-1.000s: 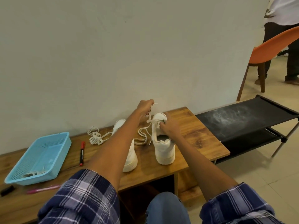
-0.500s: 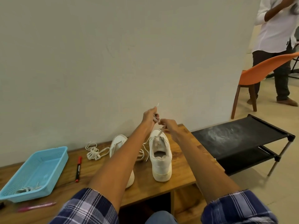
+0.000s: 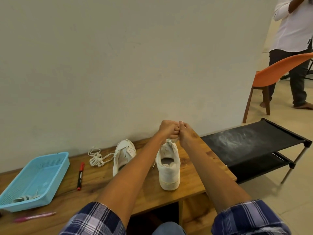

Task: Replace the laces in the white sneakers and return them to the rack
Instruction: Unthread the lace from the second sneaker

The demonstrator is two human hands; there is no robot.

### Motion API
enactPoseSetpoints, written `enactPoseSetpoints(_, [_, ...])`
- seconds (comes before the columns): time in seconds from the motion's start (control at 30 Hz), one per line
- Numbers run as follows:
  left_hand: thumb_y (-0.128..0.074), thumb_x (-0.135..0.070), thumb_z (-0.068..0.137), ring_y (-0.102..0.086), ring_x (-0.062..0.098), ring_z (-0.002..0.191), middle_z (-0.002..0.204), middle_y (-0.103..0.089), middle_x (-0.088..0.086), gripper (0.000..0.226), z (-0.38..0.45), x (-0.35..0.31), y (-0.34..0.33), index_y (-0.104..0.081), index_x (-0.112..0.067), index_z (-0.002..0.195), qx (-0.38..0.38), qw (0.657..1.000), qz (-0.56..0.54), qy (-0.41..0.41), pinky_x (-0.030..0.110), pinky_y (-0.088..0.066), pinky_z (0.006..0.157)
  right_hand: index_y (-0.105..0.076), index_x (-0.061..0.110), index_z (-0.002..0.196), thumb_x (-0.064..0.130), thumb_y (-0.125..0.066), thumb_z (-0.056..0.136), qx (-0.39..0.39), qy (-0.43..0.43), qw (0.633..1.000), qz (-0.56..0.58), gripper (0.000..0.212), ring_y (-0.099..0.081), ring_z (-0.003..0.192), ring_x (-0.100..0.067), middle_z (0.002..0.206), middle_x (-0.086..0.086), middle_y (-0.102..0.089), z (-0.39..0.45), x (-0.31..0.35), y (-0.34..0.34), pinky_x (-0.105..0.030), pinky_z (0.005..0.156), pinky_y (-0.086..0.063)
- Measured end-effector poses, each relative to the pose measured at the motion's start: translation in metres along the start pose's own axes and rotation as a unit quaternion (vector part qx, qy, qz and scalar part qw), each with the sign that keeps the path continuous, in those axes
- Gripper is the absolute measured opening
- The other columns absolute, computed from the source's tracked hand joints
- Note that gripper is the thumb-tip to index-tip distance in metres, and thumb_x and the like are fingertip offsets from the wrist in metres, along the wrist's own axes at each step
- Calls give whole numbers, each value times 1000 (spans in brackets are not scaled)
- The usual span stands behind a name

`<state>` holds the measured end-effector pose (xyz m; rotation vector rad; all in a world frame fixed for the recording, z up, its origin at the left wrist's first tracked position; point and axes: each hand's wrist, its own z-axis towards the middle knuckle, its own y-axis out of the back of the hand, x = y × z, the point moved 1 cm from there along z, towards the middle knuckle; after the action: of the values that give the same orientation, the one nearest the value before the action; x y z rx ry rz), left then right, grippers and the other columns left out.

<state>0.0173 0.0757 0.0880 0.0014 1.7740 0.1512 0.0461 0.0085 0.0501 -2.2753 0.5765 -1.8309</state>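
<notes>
Two white sneakers stand on our wooden desk (image 3: 191, 168), and we take the scene from the left. At the far left sits a blue basket (image 3: 36, 179) with a bit of old lace in its near corner, a pink pen (image 3: 34, 218) in front of it. Next comes a red marker (image 3: 80, 175), then a loose bundle of lace (image 3: 98, 157) near the wall. The left sneaker (image 3: 124, 154) is partly hidden by our forearm; the right sneaker (image 3: 167, 168) stands heel toward us. Above its tongue our left hand (image 3: 166, 130) and right hand (image 3: 185, 133) meet, fingers curled and touching; they seem to pinch lace ends, though we cannot tell for sure. Right of the desk stands the black rack (image 3: 254, 146), then an orange chair (image 3: 277, 73) and a standing person (image 3: 293, 31).
</notes>
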Motion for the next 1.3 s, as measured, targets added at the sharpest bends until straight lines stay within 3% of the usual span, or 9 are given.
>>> enactPoseSetpoints(0.17, [-52, -14, 87, -67, 29, 88, 93, -69, 14, 19, 18, 15, 37, -66, -2, 93, -169, 941, 289, -55, 29, -53, 70, -63, -1, 97, 28, -39, 101, 51, 87, 968, -228, 38, -45, 56, -11, 79, -7, -58, 19, -2, 11, -21, 50, -37])
enactPoseSetpoints(0.5, [-67, -25, 86, -69, 26, 84, 100, -68, 14, 28, 32, 48, 51, -62, -1, 100, -99, 909, 404, 39, 17, -40, 38, -60, 4, 109, 23, -63, 87, 168, 205, 591, -762, 29, -57, 84, -23, 108, -11, -65, 28, -22, -21, -29, 73, -45])
enactPoseSetpoints(0.6, [-65, -26, 87, -68, 27, 91, 102, -68, 14, 31, 32, 52, 55, -63, 1, 102, -108, 910, 398, 40, 19, -46, 49, -62, 0, 105, 17, -59, 90, 153, 209, 626, -736, 22, -59, 89, -25, 105, -13, -65, 29, -30, -24, -29, 73, -43])
enactPoseSetpoints(0.73, [-64, -26, 87, -65, 28, 98, 106, -68, 14, 31, 35, 64, 58, -63, 1, 103, -132, 910, 392, 34, 32, -51, 79, -61, -2, 85, 18, -54, 93, 95, 90, 941, -312, 23, -54, 74, -22, 83, -13, -60, 33, -31, -1, -32, 64, -45])
enactPoseSetpoints(0.8, [-63, -23, 87, -65, 28, 100, 108, -67, 14, 30, 36, 65, 57, -62, 1, 105, -137, 914, 381, 34, 32, -52, 82, -55, 4, 87, 16, -42, 98, 20, -7, 999, -38, 21, -54, 55, -12, 77, -7, -57, 34, -18, 3, -18, 46, -41])
enactPoseSetpoints(0.87, [-64, -23, 87, -65, 28, 100, 109, -67, 15, 31, 38, 65, 55, -62, 1, 106, -137, 917, 373, 34, 32, -52, 82, -47, 9, 83, 12, -35, 99, -12, -35, 997, 61, 20, -44, 45, -10, 68, -3, -50, 35, -5, -3, -16, 36, -31])
enactPoseSetpoints(0.97, [-64, -23, 86, -65, 29, 100, 108, -68, 15, 31, 38, 65, 54, -63, 0, 107, -135, 918, 370, 39, 33, -52, 83, -46, 7, 97, 25, -48, 96, 64, 80, 966, -237, 18, -45, 63, -11, 77, 0, -47, 36, 1, -10, -23, 55, -41])
enactPoseSetpoints(1.17, [-64, -25, 86, -64, 27, 102, 110, -67, 13, 33, 38, 64, 53, -64, -2, 109, -143, 912, 382, 46, 31, -51, 82, -59, 5, 106, 37, -60, 89, 186, 189, 591, -761, 36, -58, 86, -20, 102, -8, -64, 45, -38, -19, -25, 69, -45])
enactPoseSetpoints(1.3, [-58, -23, 90, -65, 27, 102, 111, -67, 12, 29, 36, 63, 50, -63, -4, 111, -154, 911, 378, 53, 30, -52, 83, -64, -1, 104, 25, -59, 90, 151, 163, 715, -663, 30, -58, 89, -25, 102, -15, -65, 37, -37, -22, -34, 82, -47])
